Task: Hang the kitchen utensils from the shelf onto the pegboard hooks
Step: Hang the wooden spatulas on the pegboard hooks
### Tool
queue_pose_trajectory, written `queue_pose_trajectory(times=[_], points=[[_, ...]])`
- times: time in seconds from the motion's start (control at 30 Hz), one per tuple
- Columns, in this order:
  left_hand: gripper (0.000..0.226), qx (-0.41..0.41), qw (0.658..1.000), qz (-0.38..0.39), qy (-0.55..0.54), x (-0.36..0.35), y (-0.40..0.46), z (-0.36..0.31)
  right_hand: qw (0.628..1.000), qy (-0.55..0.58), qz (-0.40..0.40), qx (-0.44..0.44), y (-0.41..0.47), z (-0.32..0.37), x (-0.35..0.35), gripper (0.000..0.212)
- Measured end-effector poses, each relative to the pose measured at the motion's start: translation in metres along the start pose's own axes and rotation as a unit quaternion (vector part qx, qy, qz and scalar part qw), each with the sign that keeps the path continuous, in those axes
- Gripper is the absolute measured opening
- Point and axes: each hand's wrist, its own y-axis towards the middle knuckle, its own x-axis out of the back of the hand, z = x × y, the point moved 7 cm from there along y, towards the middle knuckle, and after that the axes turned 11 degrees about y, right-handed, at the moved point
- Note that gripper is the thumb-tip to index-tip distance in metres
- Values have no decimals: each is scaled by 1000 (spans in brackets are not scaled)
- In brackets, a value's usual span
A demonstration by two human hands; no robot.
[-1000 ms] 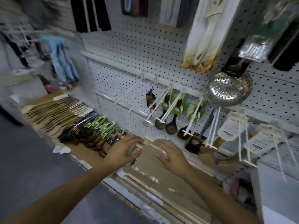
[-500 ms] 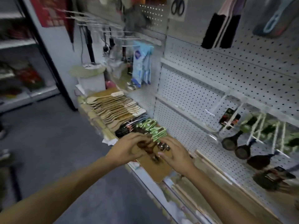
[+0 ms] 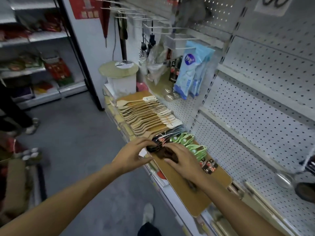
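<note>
A row of dark wooden spoons with green card tags (image 3: pixel 190 143) lies on the brown shelf board (image 3: pixel 201 193), below the white pegboard (image 3: pixel 265 120). My left hand (image 3: pixel 134 155) touches the dark spoon bowls (image 3: pixel 158 145) at the row's front with curled fingertips. My right hand (image 3: pixel 184 160) lies over the dark spoon heads, fingers spread; whether they pinch one is hidden. Pale wooden spatulas (image 3: pixel 150 116) are stacked further left on the shelf. Hung ladles (image 3: pixel 284 179) show at the far right.
Blue packets (image 3: pixel 190 72) hang on hooks above the spatulas. A white bin with a round lid (image 3: pixel 119 70) stands at the shelf's end. Another person's leg and shoe (image 3: pixel 25 123) are on the grey floor at left. My own shoe (image 3: pixel 148 213) is below.
The view has swung left from the hung spoons to the shelf stock. Both hands moved left along the shelf and now rest on the dark spoon pile.
</note>
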Motion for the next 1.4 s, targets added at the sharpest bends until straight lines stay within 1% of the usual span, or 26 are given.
queue_pose_trajectory(times=[0.13,0.23,0.33,0.43,0.5,0.6,0.7,0.83,0.9,0.97,1.07,1.2,1.3,1.4], points=[[47,21,1000,21,0,-1,39,49,999,25,5,-23,61,-27,-17,56],[47,40,998,43,0,-3,65,88,999,37,10,-37,103,-42,-26,61],[48,40,997,66,20,-10,90,123,997,31,24,-59,142,-60,-39,54],[49,49,995,87,14,-24,111,155,991,62,19,-113,169,-82,-58,49],[48,37,994,104,8,-39,129,176,986,76,24,-148,185,-100,-77,48],[46,21,991,133,0,-71,164,217,979,63,28,-190,213,-132,-108,46],[44,1,986,167,-6,-114,203,256,967,54,0,-249,245,-168,-137,41],[44,19,980,196,-25,-185,249,307,941,49,-35,-333,293,-226,-181,30],[45,22,979,203,-24,-219,265,329,916,63,-59,-391,313,-260,-204,27],[48,28,976,218,-8,-253,277,349,889,71,-83,-444,326,-291,-227,30],[50,35,969,243,21,-299,292,372,860,64,-87,-499,337,-331,-260,34],[46,56,963,263,33,-341,311,394,803,91,-106,-580,340,-372,-292,38],[42,27,961,266,67,-355,324,394,785,106,-112,-600,342,-392,-306,43],[36,-10,953,270,135,-360,334,390,770,141,-137,-607,342,-406,-318,51]])
